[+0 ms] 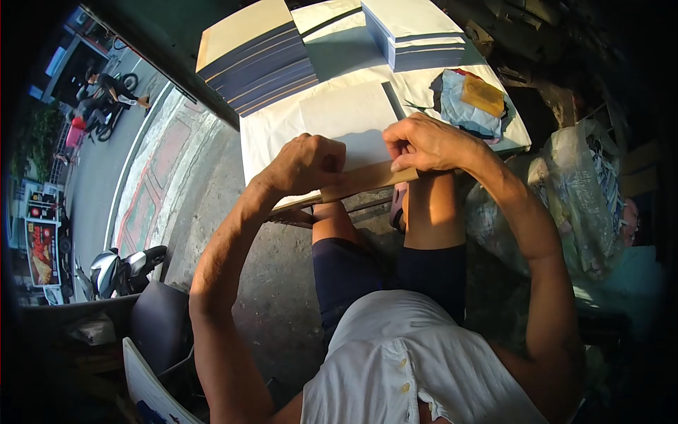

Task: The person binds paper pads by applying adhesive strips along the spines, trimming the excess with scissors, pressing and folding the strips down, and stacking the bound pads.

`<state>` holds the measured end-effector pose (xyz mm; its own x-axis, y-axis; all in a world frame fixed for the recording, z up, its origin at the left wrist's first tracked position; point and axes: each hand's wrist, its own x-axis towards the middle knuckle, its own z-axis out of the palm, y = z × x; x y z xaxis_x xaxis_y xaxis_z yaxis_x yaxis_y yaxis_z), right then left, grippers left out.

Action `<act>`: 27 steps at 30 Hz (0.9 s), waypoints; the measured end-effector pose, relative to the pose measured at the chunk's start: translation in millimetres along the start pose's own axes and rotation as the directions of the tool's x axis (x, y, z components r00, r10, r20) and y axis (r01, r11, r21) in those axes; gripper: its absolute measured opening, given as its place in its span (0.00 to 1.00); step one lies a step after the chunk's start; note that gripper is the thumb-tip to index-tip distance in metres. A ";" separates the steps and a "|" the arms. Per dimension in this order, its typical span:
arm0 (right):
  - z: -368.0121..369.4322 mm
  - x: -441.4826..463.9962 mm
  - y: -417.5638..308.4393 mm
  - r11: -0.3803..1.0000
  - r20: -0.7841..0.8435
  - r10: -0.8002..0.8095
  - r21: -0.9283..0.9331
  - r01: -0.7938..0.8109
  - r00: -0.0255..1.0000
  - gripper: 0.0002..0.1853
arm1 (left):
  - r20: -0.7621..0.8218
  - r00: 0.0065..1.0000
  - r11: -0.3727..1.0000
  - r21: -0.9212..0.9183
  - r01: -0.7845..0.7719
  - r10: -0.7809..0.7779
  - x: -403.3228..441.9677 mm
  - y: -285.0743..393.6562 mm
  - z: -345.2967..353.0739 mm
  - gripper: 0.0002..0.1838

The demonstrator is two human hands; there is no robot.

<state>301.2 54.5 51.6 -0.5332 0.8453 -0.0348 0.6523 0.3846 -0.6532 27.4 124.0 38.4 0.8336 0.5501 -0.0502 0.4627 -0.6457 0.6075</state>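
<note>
A flat white sheet or pad lies at the near side of the table, with a dark strip along its right end. Along its near edge runs a brown paper-like strip. My left hand has its fingers curled in a pinch on the strip's left part. At the right part, my right hand pinches the same strip between thumb and bent fingers. Whether the strip is joined to the white sheet, I cannot tell. Small dark scissors lie just beyond my right hand.
A tall stack of blue-edged books or pads stands back left on the white-covered table; a second stack stands back right. Folded cloths with a yellow block lie at right. Plastic bags sit beside the table.
</note>
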 end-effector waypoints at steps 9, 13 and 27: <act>-15.3 -67.1 22.0 0.951 -0.202 0.284 0.187 -0.248 0.937 0.19 | -0.034 0.991 0.952 0.277 0.131 -0.126 -26.2 -32.4 -48.2 0.23; 47.3 -89.8 14.5 0.785 -0.459 0.477 0.606 -0.128 0.750 0.16 | -0.323 0.944 0.993 0.118 -0.026 0.063 21.7 -36.8 -50.3 0.28; 157.9 -80.0 -44.5 0.172 -0.430 0.654 0.886 0.432 0.622 0.32 | -0.469 0.865 0.920 0.230 0.317 -0.181 -31.1 14.5 26.2 0.32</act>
<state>229.7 -88.9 -36.0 0.3265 0.9371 -0.1235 -0.5952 0.1023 -0.7970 16.0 83.6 28.0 0.4959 0.8405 0.2183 0.7593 -0.5417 0.3606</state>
